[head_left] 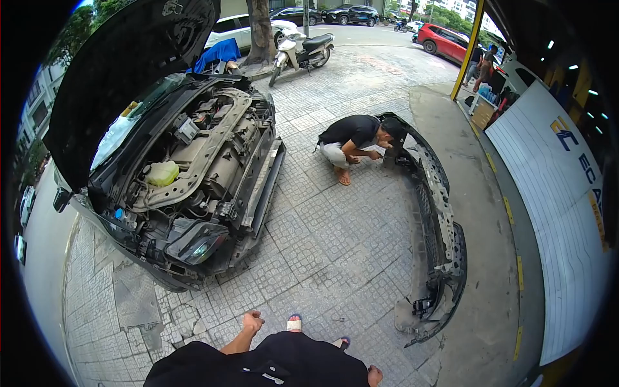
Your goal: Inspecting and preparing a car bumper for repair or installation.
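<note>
My left hand [253, 320] hangs low over the paving with fingers loosely bent and apart, nothing visible in them. My right hand [374, 376] shows only partly at the bottom edge beside my black clothing, its fingers unclear. Ahead to the left stands a dark car [193, 155], hood [97, 77] raised, front bumper off, engine bay exposed with a headlight [200, 242] and a yellowish reservoir [161, 173]. To the right a detached bumper [445, 226] lies on the paving. A person in a black shirt [351, 133] squats at its far end, hands at it.
A white scooter [300, 51] stands by a tree [261, 32] at the back. A red car [438, 40] is on the street. A yellow post [465, 51], other people [483, 71] and a large white signboard [548, 206] line the right side, beside a concrete strip [490, 258].
</note>
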A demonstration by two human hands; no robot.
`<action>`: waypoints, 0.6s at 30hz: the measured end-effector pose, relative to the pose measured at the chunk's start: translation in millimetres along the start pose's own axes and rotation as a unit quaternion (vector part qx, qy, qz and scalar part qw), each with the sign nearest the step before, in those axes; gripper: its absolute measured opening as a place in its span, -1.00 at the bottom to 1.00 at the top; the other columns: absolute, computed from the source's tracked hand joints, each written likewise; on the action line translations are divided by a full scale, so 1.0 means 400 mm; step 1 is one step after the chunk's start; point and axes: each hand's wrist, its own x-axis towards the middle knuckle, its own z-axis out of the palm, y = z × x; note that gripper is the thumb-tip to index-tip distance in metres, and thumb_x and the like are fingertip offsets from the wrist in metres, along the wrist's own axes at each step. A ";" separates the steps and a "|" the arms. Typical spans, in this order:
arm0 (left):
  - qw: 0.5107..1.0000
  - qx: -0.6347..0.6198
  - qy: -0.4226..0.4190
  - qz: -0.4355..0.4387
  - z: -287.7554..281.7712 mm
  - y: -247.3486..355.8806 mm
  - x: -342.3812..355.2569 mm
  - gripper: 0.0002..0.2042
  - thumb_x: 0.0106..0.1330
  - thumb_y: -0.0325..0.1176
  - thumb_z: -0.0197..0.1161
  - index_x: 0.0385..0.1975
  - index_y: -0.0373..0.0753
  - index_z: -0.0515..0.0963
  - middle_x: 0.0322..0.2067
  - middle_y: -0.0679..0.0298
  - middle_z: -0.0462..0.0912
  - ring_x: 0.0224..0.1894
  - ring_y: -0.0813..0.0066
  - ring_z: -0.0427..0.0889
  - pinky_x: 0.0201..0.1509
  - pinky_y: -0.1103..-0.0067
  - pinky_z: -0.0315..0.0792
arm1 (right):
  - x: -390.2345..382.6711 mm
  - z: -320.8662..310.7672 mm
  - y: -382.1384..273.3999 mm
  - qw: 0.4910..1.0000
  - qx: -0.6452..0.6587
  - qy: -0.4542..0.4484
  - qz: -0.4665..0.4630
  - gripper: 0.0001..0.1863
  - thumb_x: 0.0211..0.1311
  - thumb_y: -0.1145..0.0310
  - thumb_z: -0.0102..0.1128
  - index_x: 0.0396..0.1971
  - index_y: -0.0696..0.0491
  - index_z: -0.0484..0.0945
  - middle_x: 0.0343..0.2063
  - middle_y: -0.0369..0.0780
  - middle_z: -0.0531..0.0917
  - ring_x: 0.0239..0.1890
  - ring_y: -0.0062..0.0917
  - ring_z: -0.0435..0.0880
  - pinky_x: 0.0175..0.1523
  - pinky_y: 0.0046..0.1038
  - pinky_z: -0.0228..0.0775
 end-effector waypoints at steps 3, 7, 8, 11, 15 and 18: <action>0.993 0.009 0.100 0.066 -0.031 0.010 0.008 -0.77 0.09 -0.55 0.36 -0.22 -0.32 0.62 -0.33 0.15 0.72 -0.25 0.17 0.75 -0.30 0.25 0.66 | -0.032 0.018 0.007 1.000 0.005 0.027 0.000 -0.61 0.16 0.46 0.19 -0.01 0.11 0.35 -0.24 -0.11 0.59 -0.38 -0.28 0.68 -0.42 -0.26 0.64; 0.960 -0.260 0.027 -0.105 -0.040 0.022 -0.030 -0.88 0.14 -0.62 0.27 -0.33 -0.48 0.56 -0.52 0.06 0.66 -0.61 0.31 0.69 -0.59 0.50 0.59 | -0.200 -0.016 -0.128 0.979 -0.104 -0.156 -0.079 -0.37 0.26 0.08 0.14 0.18 0.24 0.36 -0.07 0.02 0.57 -0.05 -0.22 0.55 0.12 -0.01 0.34; 0.960 -0.258 0.036 -0.100 -0.026 0.025 -0.025 -0.89 0.15 -0.60 0.27 -0.34 -0.46 0.57 -0.51 0.08 0.67 -0.59 0.33 0.69 -0.58 0.49 0.60 | -0.187 -0.022 -0.138 0.981 -0.100 -0.150 -0.079 -0.37 0.26 0.09 0.14 0.18 0.24 0.36 -0.06 0.02 0.57 -0.06 -0.22 0.55 0.11 -0.02 0.35; 0.970 -0.225 0.051 -0.081 -0.011 0.013 0.004 -0.88 0.15 -0.54 0.28 -0.34 -0.42 0.60 -0.52 0.10 0.67 -0.58 0.36 0.70 -0.55 0.48 0.60 | -0.170 -0.019 -0.148 0.984 -0.082 -0.141 -0.067 -0.39 0.26 0.11 0.14 0.16 0.25 0.36 -0.06 0.02 0.57 -0.07 -0.21 0.56 0.08 -0.04 0.38; 0.992 -0.068 0.108 0.016 -0.009 -0.138 0.075 -0.74 0.08 -0.49 0.35 -0.20 -0.37 0.63 -0.53 0.13 0.68 -0.56 0.41 0.70 -0.52 0.50 0.61 | -0.165 0.012 -0.150 0.985 -0.081 -0.147 -0.044 -0.41 0.27 0.15 0.14 0.15 0.26 0.36 -0.06 0.02 0.57 -0.08 -0.20 0.57 0.03 -0.06 0.42; 0.990 -0.100 0.098 0.012 0.010 -0.142 0.068 -0.60 0.01 -0.53 0.38 -0.07 -0.36 0.60 -0.52 0.12 0.69 -0.52 0.38 0.72 -0.51 0.51 0.62 | -0.160 0.018 -0.130 0.988 -0.066 -0.135 -0.027 -0.43 0.27 0.17 0.14 0.14 0.27 0.37 -0.06 0.02 0.57 -0.10 -0.19 0.58 0.00 -0.08 0.45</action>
